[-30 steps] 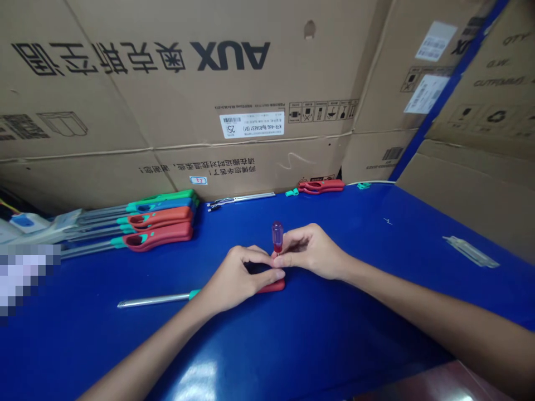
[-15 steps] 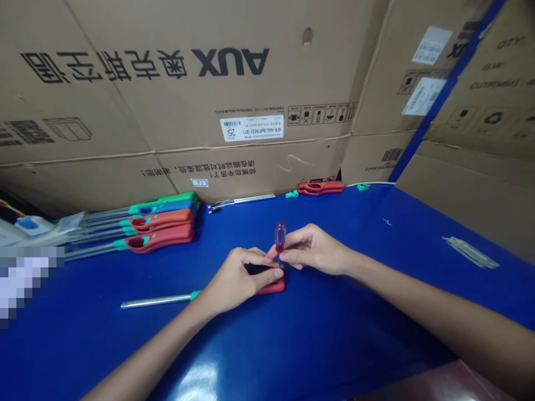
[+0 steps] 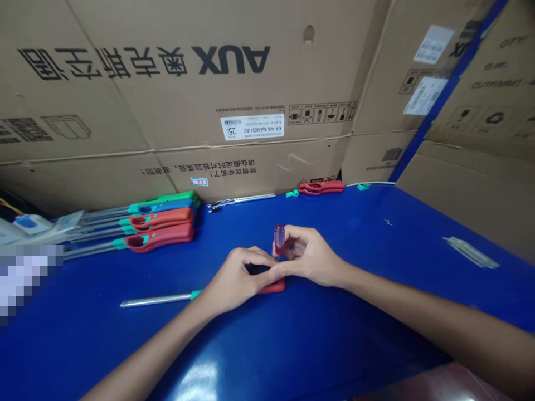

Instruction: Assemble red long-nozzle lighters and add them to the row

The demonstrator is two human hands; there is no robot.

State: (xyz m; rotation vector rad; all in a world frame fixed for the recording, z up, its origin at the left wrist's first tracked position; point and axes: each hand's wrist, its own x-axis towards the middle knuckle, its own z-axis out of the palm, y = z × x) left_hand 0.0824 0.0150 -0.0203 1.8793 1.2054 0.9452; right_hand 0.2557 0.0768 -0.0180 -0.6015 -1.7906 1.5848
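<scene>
A red long-nozzle lighter [image 3: 273, 287] lies on the blue table, its metal tube [image 3: 156, 301] pointing left from a green collar. My left hand [image 3: 236, 281] is wrapped over the lighter's body and hides much of it. Over the handle's right end stands a small screwdriver [image 3: 279, 236], upright, with a clear purple-red handle. My right hand [image 3: 311, 256] is closed around the lower part of the screwdriver, its thumb beside my left thumb. The screwdriver's tip is hidden behind the fingers.
Several finished-looking lighters [image 3: 161, 236] are stacked at the left. Along the back lie metal tubes with wires [image 3: 253, 198], red handle shells [image 3: 321, 187] and small green parts [image 3: 363, 187]. A clear plastic packet [image 3: 470, 252] lies at the right. Cardboard [image 3: 188, 111] walls the back.
My right thumb has moved down and left, from the screwdriver's handle to beside my left thumb. The screwdriver has shifted very slightly; my left hand and the lighter stay in place.
</scene>
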